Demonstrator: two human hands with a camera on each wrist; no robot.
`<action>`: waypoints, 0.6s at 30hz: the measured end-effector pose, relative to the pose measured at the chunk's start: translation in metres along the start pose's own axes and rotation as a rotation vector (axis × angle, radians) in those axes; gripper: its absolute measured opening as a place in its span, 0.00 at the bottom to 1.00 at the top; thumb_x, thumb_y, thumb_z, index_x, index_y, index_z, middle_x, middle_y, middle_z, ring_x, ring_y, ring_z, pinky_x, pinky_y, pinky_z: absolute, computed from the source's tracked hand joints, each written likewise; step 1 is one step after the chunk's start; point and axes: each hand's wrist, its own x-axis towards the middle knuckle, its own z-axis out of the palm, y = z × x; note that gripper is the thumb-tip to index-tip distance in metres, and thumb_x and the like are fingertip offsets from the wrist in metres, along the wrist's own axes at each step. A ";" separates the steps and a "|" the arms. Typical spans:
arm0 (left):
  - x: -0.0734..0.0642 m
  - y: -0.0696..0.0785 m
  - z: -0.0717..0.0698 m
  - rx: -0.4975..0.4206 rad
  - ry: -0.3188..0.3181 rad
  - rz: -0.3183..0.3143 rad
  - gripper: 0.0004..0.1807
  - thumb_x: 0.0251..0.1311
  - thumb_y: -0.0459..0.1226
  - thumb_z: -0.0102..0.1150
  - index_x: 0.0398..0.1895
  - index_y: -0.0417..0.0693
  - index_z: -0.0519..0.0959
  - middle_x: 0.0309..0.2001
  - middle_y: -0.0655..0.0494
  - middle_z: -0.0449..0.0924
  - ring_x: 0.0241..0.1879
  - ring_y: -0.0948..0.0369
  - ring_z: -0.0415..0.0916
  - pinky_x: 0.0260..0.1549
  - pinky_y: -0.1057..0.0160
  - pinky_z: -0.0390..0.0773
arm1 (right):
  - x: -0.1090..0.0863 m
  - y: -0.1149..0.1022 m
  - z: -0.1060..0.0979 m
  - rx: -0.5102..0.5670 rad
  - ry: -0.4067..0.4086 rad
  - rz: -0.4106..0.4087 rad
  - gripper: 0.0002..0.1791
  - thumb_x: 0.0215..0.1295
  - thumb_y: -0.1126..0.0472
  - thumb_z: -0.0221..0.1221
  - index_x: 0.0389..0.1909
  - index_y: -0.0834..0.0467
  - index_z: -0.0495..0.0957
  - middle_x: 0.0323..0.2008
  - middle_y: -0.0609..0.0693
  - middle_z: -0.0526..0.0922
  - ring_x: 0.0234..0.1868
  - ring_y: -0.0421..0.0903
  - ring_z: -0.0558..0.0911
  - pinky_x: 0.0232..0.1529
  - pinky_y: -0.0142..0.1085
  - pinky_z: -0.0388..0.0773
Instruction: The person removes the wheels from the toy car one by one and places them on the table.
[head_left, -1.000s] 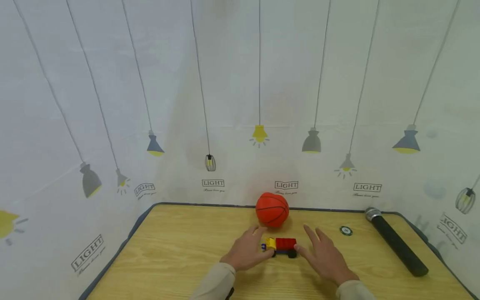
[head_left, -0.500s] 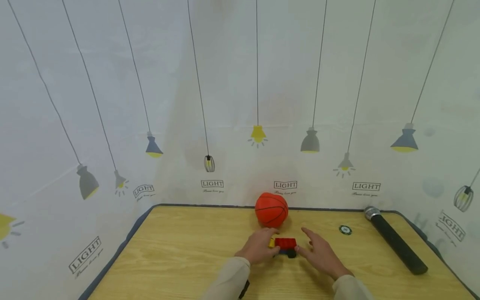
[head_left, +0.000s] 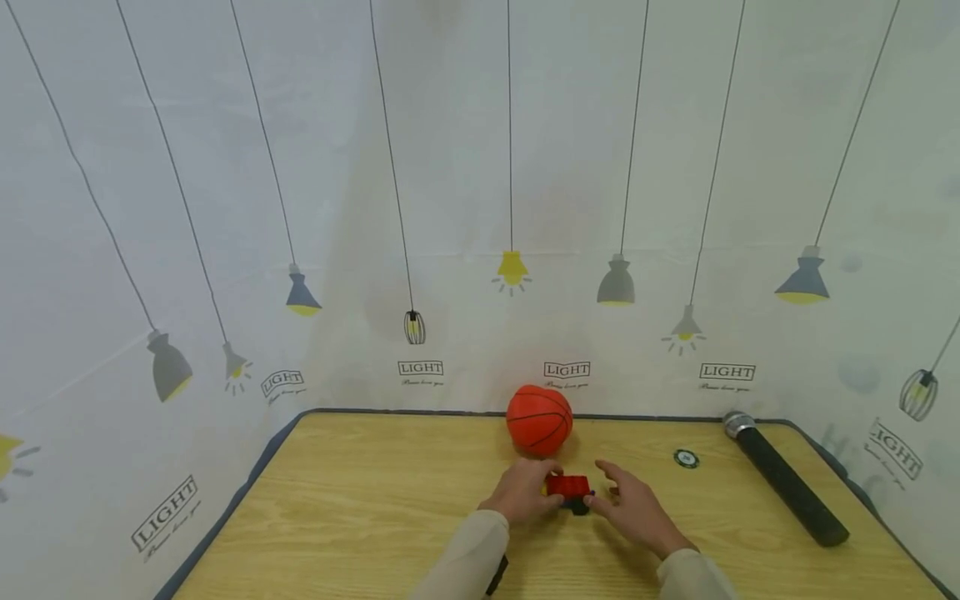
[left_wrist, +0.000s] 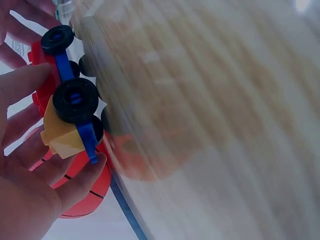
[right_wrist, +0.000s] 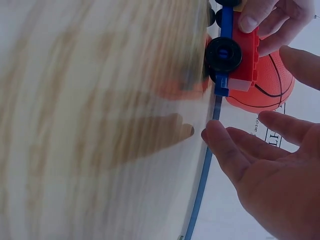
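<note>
A toy truck (head_left: pixel 568 485) with a red brick body, yellow cab, blue chassis and black wheels is on the table in front of the ball. My left hand (head_left: pixel 519 493) grips it from the cab side; in the left wrist view the thumb lies along the red body (left_wrist: pixel 46 85), and the other fingers are on the far side and by the cab (left_wrist: pixel 62 137). At the truck's rear end my right hand (head_left: pixel 636 512) is held with fingers spread. In the right wrist view the right hand's fingers (right_wrist: pixel 227 155) are apart from the truck and hold nothing.
Right behind the truck sits a red ball (head_left: pixel 539 421) with black basketball lines. A poker chip (head_left: pixel 686 458) and a black microphone (head_left: pixel 787 479) lie to the right. White sheeting (head_left: pixel 450 208) printed with lamps surrounds the wooden table (head_left: pixel 337 500).
My left hand has moved right, from beside the cab to gripping the truck, covering the cab in the head view. My right hand stays by the truck's rear, its fingers slightly drawn in.
</note>
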 end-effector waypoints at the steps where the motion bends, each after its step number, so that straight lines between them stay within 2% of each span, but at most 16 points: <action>1: 0.000 0.000 0.000 0.005 0.002 0.000 0.20 0.57 0.44 0.73 0.53 0.54 0.82 0.42 0.63 0.85 0.34 0.70 0.72 0.41 0.69 0.78 | 0.000 0.000 0.001 0.002 0.001 -0.004 0.39 0.66 0.50 0.65 0.72 0.63 0.64 0.68 0.71 0.70 0.60 0.67 0.79 0.59 0.59 0.76; 7: -0.002 0.001 -0.001 -0.030 0.004 -0.015 0.20 0.58 0.43 0.72 0.53 0.51 0.83 0.39 0.62 0.84 0.34 0.69 0.72 0.40 0.69 0.77 | -0.002 -0.002 0.002 0.014 0.006 -0.014 0.39 0.65 0.51 0.65 0.72 0.62 0.64 0.67 0.71 0.71 0.60 0.67 0.79 0.58 0.59 0.77; 12: -0.004 -0.001 0.000 -0.084 0.039 -0.016 0.19 0.59 0.45 0.71 0.52 0.50 0.83 0.42 0.59 0.86 0.37 0.68 0.76 0.42 0.68 0.79 | -0.004 -0.002 0.002 0.030 0.010 -0.022 0.39 0.64 0.52 0.66 0.72 0.62 0.65 0.67 0.71 0.71 0.60 0.67 0.79 0.58 0.58 0.77; 14: -0.004 -0.002 0.001 -0.117 0.057 -0.020 0.18 0.60 0.46 0.70 0.51 0.51 0.83 0.43 0.58 0.87 0.38 0.67 0.78 0.42 0.67 0.80 | -0.004 -0.003 0.001 0.036 0.013 -0.028 0.39 0.65 0.52 0.66 0.72 0.62 0.64 0.66 0.71 0.72 0.60 0.66 0.79 0.57 0.58 0.77; 18: -0.006 -0.001 0.003 -0.249 0.093 -0.056 0.18 0.60 0.46 0.70 0.50 0.49 0.84 0.42 0.57 0.88 0.39 0.65 0.80 0.42 0.64 0.81 | -0.007 -0.003 -0.001 0.050 0.021 -0.036 0.39 0.65 0.52 0.66 0.73 0.61 0.64 0.63 0.69 0.76 0.58 0.64 0.81 0.56 0.57 0.79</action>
